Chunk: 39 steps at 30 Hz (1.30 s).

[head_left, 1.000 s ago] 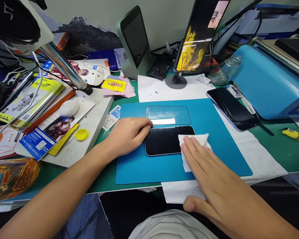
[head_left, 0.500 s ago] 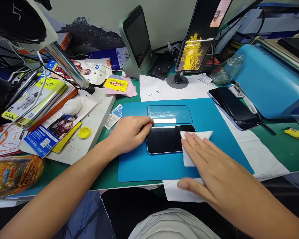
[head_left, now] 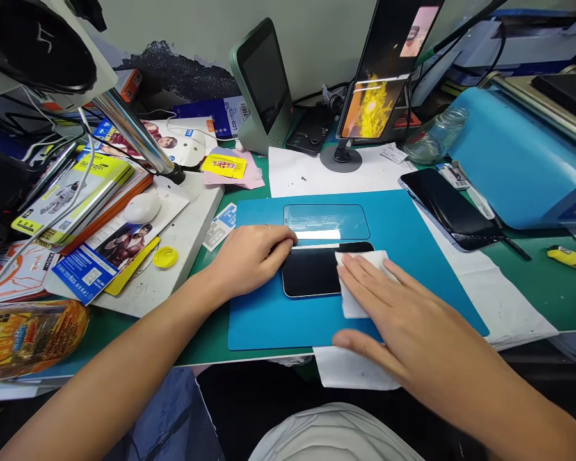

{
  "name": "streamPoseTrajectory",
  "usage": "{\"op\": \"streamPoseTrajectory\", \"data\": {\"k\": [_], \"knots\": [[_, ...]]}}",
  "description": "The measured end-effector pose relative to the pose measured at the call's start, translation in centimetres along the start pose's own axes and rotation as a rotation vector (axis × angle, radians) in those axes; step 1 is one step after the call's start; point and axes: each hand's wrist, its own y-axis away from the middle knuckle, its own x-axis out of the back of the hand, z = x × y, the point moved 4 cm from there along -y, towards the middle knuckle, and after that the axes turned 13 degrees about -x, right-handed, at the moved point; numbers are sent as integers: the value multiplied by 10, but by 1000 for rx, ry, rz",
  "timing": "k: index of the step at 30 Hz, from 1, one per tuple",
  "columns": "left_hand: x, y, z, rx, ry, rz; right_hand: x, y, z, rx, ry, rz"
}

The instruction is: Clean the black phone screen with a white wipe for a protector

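A black phone (head_left: 310, 274) lies face up on a blue mat (head_left: 413, 230). My left hand (head_left: 249, 256) curls around the phone's left end and holds it in place. My right hand (head_left: 388, 314) lies flat with fingers stretched out, pressing a white wipe (head_left: 352, 301) onto the right half of the screen. A clear screen protector (head_left: 326, 221) rests on the mat just beyond the phone.
A second dark phone (head_left: 448, 208) lies to the right beside a glass jar (head_left: 434, 134) and a blue machine (head_left: 523, 160). A lit screen on a stand (head_left: 388, 70) and a green device (head_left: 264, 83) stand behind. Packaging is piled at the left near a white mouse (head_left: 143, 208).
My right hand has slid the wipe leftward across the phone's screen, covering more of it. My left hand has stayed on the phone's left end.
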Motion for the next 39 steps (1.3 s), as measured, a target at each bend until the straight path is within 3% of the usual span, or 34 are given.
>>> {"op": "streamPoseTrajectory", "data": {"k": [4, 11, 17, 25, 32, 39], "knots": [[0, 0, 0, 8, 3, 10, -7, -17, 4, -4, -17, -27], [0, 1, 1, 3, -5, 15, 4, 15, -17, 1, 64, 20], [1, 1, 1, 8, -7, 13, -12, -17, -10, -50, -25, -51], [1, 0, 1, 8, -10, 8, 7, 2, -17, -33, -59, -8], [1, 0, 1, 9, -7, 17, -18, -26, -17, -63, -162, -116], [1, -1, 1, 20, -18, 13, -12, 0, -28, -36, -205, -58]]}}
